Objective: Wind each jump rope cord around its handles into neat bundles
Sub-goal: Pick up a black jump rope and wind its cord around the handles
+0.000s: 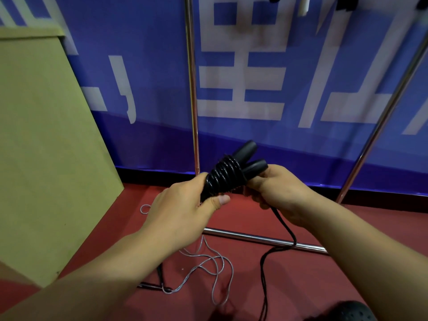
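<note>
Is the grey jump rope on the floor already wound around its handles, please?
No, the grey jump rope lies in loose, tangled loops on the red floor, not wound into a bundle.

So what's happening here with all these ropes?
A person is winding a black jump rope around its two handles. The left hand grips the coiled bundle, and the right hand holds the handle ends and feeds the loose black cord that trails to the red floor. A grey rope lies there unwound.

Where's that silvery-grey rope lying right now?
The grey rope lies loose on the red floor, low centre-left, beneath the left hand.
</note>
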Demonstrator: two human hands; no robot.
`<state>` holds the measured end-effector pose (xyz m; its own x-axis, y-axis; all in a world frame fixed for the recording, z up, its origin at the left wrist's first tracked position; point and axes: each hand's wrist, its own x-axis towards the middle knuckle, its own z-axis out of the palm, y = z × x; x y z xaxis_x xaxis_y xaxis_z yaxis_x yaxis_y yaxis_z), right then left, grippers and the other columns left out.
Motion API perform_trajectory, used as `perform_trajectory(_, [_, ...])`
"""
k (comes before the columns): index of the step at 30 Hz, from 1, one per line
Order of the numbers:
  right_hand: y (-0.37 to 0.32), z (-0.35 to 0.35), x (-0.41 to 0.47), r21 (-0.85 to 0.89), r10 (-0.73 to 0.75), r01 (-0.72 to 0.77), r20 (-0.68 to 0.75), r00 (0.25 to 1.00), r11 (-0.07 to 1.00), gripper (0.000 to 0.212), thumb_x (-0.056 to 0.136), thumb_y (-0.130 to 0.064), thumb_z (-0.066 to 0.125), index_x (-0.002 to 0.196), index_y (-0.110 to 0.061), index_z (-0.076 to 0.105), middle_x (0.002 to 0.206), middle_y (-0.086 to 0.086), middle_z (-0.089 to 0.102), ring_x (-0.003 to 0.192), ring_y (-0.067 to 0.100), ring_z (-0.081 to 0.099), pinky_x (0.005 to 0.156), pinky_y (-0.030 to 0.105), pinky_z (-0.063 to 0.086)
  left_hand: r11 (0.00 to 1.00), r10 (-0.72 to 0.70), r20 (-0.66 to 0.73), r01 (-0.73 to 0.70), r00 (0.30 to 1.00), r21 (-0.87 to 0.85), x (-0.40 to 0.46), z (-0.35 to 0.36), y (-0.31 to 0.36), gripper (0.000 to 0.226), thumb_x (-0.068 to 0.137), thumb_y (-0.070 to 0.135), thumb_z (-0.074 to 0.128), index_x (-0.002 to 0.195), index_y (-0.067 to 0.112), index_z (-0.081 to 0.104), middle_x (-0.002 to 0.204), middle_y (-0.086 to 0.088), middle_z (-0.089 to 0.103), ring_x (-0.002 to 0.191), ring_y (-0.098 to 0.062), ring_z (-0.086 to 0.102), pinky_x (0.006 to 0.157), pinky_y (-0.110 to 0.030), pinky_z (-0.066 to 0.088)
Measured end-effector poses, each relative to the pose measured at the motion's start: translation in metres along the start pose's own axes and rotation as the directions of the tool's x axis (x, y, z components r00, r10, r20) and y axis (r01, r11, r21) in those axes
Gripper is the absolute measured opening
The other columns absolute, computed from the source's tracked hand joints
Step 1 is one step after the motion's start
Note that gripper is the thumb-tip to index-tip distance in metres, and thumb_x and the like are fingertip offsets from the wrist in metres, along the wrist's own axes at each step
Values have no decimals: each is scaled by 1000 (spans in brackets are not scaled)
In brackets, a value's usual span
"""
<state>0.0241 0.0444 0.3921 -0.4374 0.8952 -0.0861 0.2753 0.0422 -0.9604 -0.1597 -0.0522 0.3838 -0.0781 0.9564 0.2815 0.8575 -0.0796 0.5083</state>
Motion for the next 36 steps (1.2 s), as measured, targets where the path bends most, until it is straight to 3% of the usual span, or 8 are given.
perform_trajectory(5, [0, 3, -1, -7, 24, -24, 2, 1000, 1000, 28, 99, -33, 55, 80, -13, 60, 68, 4, 62, 50, 12, 40, 45, 25, 29, 991, -114, -48, 117, 992, 62, 4, 3, -6, 37, 88, 66, 50, 110, 36, 55, 76, 6, 61, 84, -24, 63, 71, -37, 49])
perform_trajectory(11, [3, 9, -2, -74, 30, -29, 2, 1000, 997, 26, 101, -27, 52, 85, -9, 63, 68, 2, 61, 48, 12, 43, 44, 24, 36, 976, -204, -74, 209, 976, 69, 8, 7, -10, 33, 90, 61, 50, 103, 30, 54, 77, 9, 63, 86, -23, 63, 75, -38, 50])
perform_trajectory(17, [6, 7, -1, -228, 22, -28, -30, 999, 973, 24, 94, -35, 62, 86, -14, 70, 64, -4, 62, 56, 12, 51, 59, 29, 48, 932, -355, -71, 359, 932, 42, 14, 8, -30, 34, 89, 62, 49, 98, 29, 52, 89, 7, 63, 94, -27, 62, 80, -41, 50])
perform_trajectory(20, [3, 7, -4, -282, 25, -37, -44, 999, 959, 31, 91, -43, 66, 81, -14, 70, 63, -5, 59, 57, 10, 50, 60, 27, 42, 923, -377, -44, 379, 925, 70, 14, 10, -34, 36, 89, 64, 48, 96, 29, 49, 90, 6, 66, 93, -27, 62, 82, -43, 51])
perform_trajectory(28, [-10, 7, -12, -296, 1, -20, -66, 998, 955, 41, 87, -50, 67, 65, -17, 60, 59, -3, 51, 55, 11, 44, 57, 27, 40, 908, -413, -5, 412, 911, 78, 18, 11, -35, 41, 91, 62, 50, 114, 29, 48, 110, 5, 66, 106, -27, 62, 89, -45, 51])
perform_trajectory(36, [-17, 5, -20, -308, -4, -23, -87, 996, 951, 44, 84, -53, 69, 62, -17, 59, 58, -3, 51, 58, 14, 47, 57, 28, 42, 880, -463, 23, 457, 886, 127, 22, 13, -42, 37, 91, 63, 52, 99, 27, 52, 98, 4, 63, 98, -27, 62, 87, -42, 51])
